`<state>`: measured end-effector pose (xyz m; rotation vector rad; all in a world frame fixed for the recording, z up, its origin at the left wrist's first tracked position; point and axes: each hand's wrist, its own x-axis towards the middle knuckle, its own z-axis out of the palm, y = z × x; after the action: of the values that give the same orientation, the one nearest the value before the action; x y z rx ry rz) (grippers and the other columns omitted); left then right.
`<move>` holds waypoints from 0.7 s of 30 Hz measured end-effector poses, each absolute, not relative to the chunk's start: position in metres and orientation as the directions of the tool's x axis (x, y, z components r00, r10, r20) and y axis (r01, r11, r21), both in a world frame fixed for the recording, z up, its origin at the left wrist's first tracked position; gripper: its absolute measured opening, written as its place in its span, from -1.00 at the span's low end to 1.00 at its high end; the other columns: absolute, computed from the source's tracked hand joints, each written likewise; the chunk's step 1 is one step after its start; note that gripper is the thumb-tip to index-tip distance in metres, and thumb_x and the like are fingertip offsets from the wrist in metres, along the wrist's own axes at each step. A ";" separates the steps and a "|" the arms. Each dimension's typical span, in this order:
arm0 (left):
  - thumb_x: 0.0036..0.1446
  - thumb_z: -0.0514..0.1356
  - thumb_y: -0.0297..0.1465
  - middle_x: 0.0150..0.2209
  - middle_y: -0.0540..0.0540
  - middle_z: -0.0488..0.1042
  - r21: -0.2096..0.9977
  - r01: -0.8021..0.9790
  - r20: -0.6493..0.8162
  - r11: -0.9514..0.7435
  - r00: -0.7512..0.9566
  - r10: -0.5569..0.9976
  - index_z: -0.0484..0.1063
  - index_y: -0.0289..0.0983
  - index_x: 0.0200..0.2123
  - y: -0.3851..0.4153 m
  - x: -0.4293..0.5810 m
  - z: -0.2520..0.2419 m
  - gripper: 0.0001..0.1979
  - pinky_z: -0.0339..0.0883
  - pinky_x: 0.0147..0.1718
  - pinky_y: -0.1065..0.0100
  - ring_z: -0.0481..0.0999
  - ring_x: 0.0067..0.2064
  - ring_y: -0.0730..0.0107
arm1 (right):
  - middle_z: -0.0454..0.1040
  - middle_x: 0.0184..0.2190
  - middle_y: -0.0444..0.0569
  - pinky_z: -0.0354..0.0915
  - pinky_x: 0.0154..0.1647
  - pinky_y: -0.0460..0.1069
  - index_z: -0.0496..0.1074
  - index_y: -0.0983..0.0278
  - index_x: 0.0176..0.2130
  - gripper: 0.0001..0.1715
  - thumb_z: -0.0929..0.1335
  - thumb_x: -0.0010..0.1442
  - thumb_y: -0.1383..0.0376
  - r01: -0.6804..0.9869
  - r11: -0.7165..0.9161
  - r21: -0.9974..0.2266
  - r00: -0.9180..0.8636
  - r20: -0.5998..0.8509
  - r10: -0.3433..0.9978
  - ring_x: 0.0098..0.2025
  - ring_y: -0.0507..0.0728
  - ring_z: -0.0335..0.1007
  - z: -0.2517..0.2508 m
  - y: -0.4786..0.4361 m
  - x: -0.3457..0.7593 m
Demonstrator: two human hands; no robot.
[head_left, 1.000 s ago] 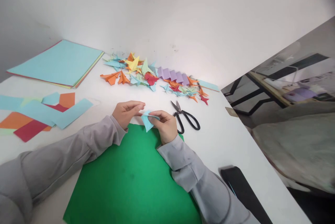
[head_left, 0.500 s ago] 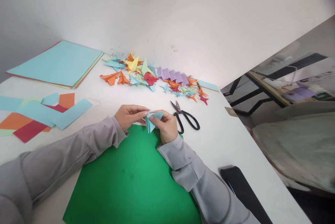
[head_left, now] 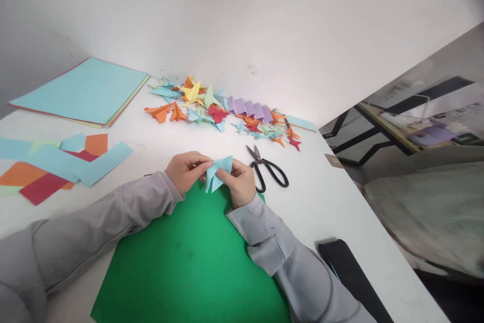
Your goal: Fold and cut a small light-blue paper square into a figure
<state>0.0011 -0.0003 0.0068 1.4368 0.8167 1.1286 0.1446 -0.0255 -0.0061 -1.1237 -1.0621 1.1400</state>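
A light blue folded paper piece (head_left: 220,167) is pinched between my two hands, above the far edge of a green sheet (head_left: 185,252). My left hand (head_left: 188,170) grips its left side between thumb and fingertips. On the other side my right hand (head_left: 240,182) has its thumb pressed on the front of the paper, with the fingers behind it. Two pointed flaps hang down from the piece, and a wider wing spreads to the upper right. Just right of my right hand lie scissors (head_left: 266,167) with black handles, blades parted.
Many folded paper shapes (head_left: 191,92) lie along the wall, with a purple pleated strip (head_left: 249,109) among them. Coloured sheets (head_left: 86,91) are stacked at the back left, above loose paper strips (head_left: 56,162). A black phone-like object (head_left: 351,277) rests by my right forearm.
The blue paper has turned in my fingers, so its wing and the gap between its lower points show more broadly. My left fingers have shifted slightly; the table things stay put.
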 end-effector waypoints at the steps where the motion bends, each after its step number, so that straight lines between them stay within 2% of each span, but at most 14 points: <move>1: -0.08 0.21 -0.35 -0.52 -0.04 0.42 0.979 -0.104 0.199 -0.175 0.323 0.925 0.52 -0.35 -0.45 0.000 0.001 0.007 -0.83 0.36 -0.61 0.44 0.38 -0.60 0.54 | 0.46 -0.61 -0.16 0.28 -0.53 -0.05 0.46 0.28 -0.51 -0.74 0.49 -0.25 0.20 -0.115 0.060 -0.992 0.123 0.046 0.991 -0.59 0.02 0.30 -0.006 -0.026 0.145; 5: -0.15 0.26 -0.35 -0.46 -0.09 0.47 0.982 -0.152 0.161 -0.113 0.355 0.921 0.51 -0.37 -0.40 0.000 0.002 0.009 -0.78 0.38 -0.58 0.41 0.42 -0.54 0.48 | 0.44 -0.62 -0.15 0.25 -0.60 -0.07 0.45 0.28 -0.49 -0.71 0.48 -0.22 0.16 -0.110 0.034 -0.993 0.147 0.017 0.989 -0.61 0.01 0.28 -0.006 -0.026 0.144; 10: -0.24 0.30 -0.38 -0.51 -0.08 0.48 0.984 -0.172 0.105 -0.047 0.346 0.932 0.51 -0.37 -0.42 0.001 0.003 0.008 -0.77 0.39 -0.59 0.43 0.42 -0.53 0.48 | 0.44 -0.61 -0.14 0.25 -0.59 -0.07 0.44 0.27 -0.52 -0.72 0.48 -0.23 0.15 -0.079 0.047 -0.996 0.137 0.036 0.990 -0.60 0.01 0.27 -0.006 -0.026 0.144; 17: -0.26 0.28 -0.47 -0.57 -0.04 0.45 0.984 -0.179 0.084 -0.027 0.315 0.945 0.51 -0.37 -0.49 0.002 0.002 0.008 -0.85 0.37 -0.61 0.44 0.40 -0.56 0.50 | 0.43 -0.58 -0.15 0.22 -0.56 -0.08 0.47 0.25 -0.47 -0.87 0.43 -0.16 0.28 -0.071 0.083 -0.994 0.093 0.077 0.993 -0.56 0.01 0.26 -0.006 -0.028 0.146; 21: -0.28 0.26 -0.50 -0.59 -0.02 0.43 0.986 -0.160 0.081 -0.035 0.292 0.953 0.52 -0.35 -0.56 0.003 0.002 0.008 -0.92 0.36 -0.62 0.45 0.39 -0.60 0.52 | 0.45 -0.55 -0.15 0.22 -0.51 -0.07 0.49 0.23 -0.44 -0.83 0.41 -0.19 0.37 -0.035 0.153 -0.988 0.051 0.151 0.987 -0.52 0.02 0.29 -0.008 -0.028 0.145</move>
<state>0.0016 0.0034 0.0082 1.2657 0.8469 1.0940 0.1455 -0.0275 -0.0076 -1.0910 -1.2139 1.0799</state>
